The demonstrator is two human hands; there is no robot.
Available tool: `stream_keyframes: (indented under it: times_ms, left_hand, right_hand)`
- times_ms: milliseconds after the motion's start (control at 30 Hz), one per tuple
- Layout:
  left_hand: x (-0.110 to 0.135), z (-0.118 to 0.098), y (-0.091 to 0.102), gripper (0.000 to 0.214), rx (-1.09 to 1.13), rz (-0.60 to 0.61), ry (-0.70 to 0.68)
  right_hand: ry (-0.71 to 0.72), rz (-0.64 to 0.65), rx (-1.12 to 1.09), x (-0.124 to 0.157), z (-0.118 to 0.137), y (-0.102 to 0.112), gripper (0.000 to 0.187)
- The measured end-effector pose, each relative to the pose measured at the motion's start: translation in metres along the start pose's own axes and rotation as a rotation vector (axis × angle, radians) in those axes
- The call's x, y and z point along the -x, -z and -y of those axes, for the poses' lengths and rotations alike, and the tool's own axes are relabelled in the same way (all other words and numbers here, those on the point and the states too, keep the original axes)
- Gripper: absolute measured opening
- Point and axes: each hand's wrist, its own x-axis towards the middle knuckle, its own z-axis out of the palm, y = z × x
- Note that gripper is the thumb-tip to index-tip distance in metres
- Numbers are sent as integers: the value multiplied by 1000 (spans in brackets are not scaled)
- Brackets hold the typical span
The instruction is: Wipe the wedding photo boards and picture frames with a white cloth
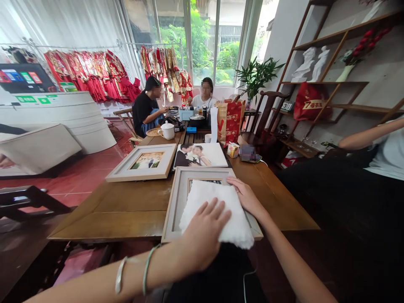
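A grey-white picture frame (176,198) lies flat at the near edge of the wooden table (126,206). A white fluffy cloth (214,202) covers most of its glass. My left hand (202,235) lies flat on the near part of the cloth, fingers stretched out; two bangles sit on that wrist. My right hand (246,195) rests on the frame's right side at the cloth's upper right corner, fingers extended and touching the cloth edge.
A second framed photo (142,162) and an unframed wedding print (202,155) lie further back on the table. Beyond are a teapot (167,130), a red bag (232,120) and two seated people. Another person sits at right. Shelves stand at right, red garments hang behind.
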Motion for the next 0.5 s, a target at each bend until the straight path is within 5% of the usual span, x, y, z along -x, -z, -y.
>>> stream_keyframes:
  times_ms: [133,233,367,500]
  left_hand:
    - [21,-30,-8,76,19,16,-76]
    - [13,-38,-13,73,-35,10,-61]
    - [-16,-33,-15,61,-166,-15,57]
    - [-39,-15,-11,56,-321,-55,234]
  right_hand:
    - [-79,-25,-121,-2,-4,1,36]
    - [-196,5,-231,-2,2,7,36]
    - [-260,29,-277,0,6,13,38]
    - [-165,10,-159,2,6,10,39]
